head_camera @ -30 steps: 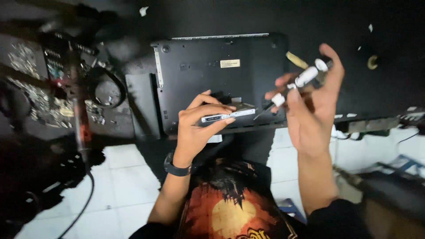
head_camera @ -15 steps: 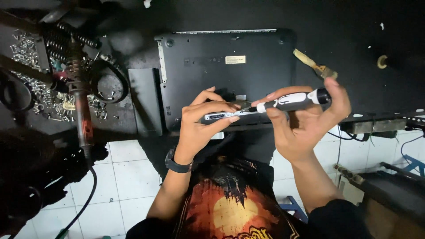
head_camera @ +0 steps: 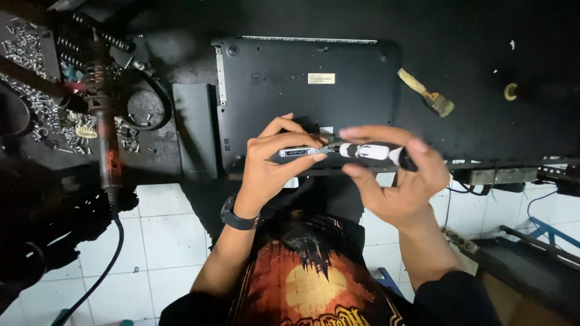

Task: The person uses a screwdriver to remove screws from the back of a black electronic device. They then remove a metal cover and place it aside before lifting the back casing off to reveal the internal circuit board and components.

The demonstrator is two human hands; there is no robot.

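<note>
Left hand (head_camera: 266, 166) pinches a small flat drive (head_camera: 297, 152) by its long edges, thumb below and fingertips above, and holds it in the air just over the near edge of an upturned black laptop (head_camera: 302, 96). Right hand (head_camera: 396, 181) wraps loosely round a white-and-black screwdriver (head_camera: 370, 151), fingers curled over the handle and thumb under it, with the tip laid against the drive's right end.

By the look of it the drive is a light, stiff, thin metal-cased slab, probably smooth enough to slip, so the grip on its two long edges looks the sound one; the connector end facing the camera seems the part least fit to squeeze. The screwdriver looks light and rigid, best rolled between fingertips near the collar.

Over on the far left of the black tabletop (head_camera: 483, 72) an open tray (head_camera: 24, 72) holds a heap of small silver screws, with more loose ones scattered beside it; what else lies in it is too dark to tell. A soldering iron (head_camera: 103, 133) stands beside that. Well to the right of the laptop lies a small brush (head_camera: 426, 93).
</note>
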